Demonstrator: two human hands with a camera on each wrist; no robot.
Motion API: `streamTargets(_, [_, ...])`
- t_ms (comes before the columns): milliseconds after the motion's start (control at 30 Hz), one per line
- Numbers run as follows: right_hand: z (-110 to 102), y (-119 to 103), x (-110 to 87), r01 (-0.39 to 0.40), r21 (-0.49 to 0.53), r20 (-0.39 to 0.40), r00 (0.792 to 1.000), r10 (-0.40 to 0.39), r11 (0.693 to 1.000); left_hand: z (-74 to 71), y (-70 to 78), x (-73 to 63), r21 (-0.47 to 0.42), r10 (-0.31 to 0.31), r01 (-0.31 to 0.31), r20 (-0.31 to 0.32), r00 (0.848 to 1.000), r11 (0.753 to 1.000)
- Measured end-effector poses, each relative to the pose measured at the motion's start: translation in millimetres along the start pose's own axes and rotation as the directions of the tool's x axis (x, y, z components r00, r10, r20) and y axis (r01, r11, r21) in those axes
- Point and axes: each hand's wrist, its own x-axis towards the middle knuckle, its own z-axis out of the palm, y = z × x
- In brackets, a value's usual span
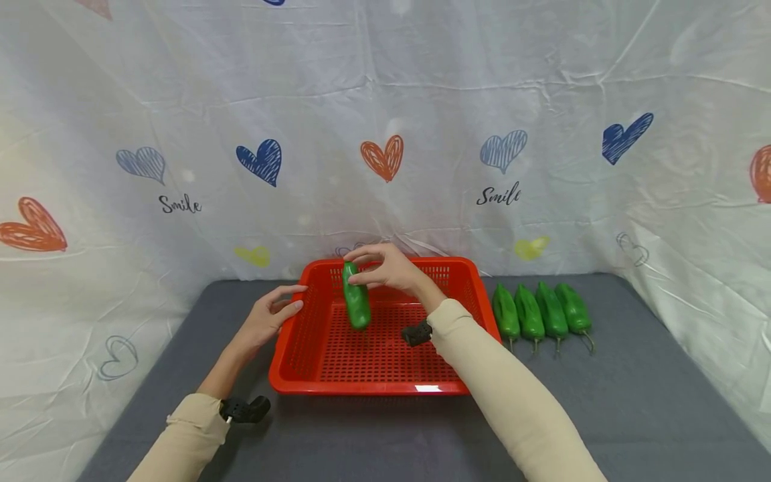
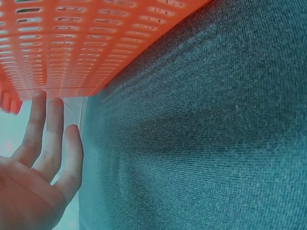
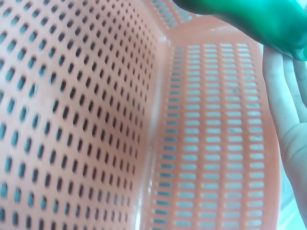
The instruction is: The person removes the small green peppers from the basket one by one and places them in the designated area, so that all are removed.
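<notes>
My right hand [image 1: 388,268] pinches a long green pepper [image 1: 357,298] between thumb and fingers, over the left part of a red plastic basket [image 1: 373,387]. The pepper hangs steeply, stem end down. In the right wrist view the pepper [image 3: 254,19] crosses the top right corner, and the hand [image 3: 292,110] shows only in part. My left hand [image 1: 271,311] is at the basket's left rim, its fingertips touching it. The left wrist view shows three extended fingers [image 2: 72,158] beside the basket's outer slotted wall [image 2: 72,43].
Several more green peppers [image 1: 530,314] lie in a row right of the basket, stems towards me. The grey cloth-covered table [image 1: 632,402] extends around the basket. Behind it hangs a white curtain [image 1: 325,207] printed with hearts.
</notes>
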Motion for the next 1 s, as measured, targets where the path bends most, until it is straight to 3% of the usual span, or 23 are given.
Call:
streamTargets(500, [-32, -11, -29.8, 0.000, -0.042, -0.051, 0.999, -0.002, 0.999, 0.0, -0.3, 0.1, 0.026, 0.019, -0.019, -0.004, 1.000, 0.999])
streamTargets(1000, [-58, -23, -49.8, 0.071, -0.040, -0.077, 0.994, -0.074, 0.997, 0.3, -0.1, -0.3, 0.005, 0.026, -0.026, 0.002, 1.000, 1.000])
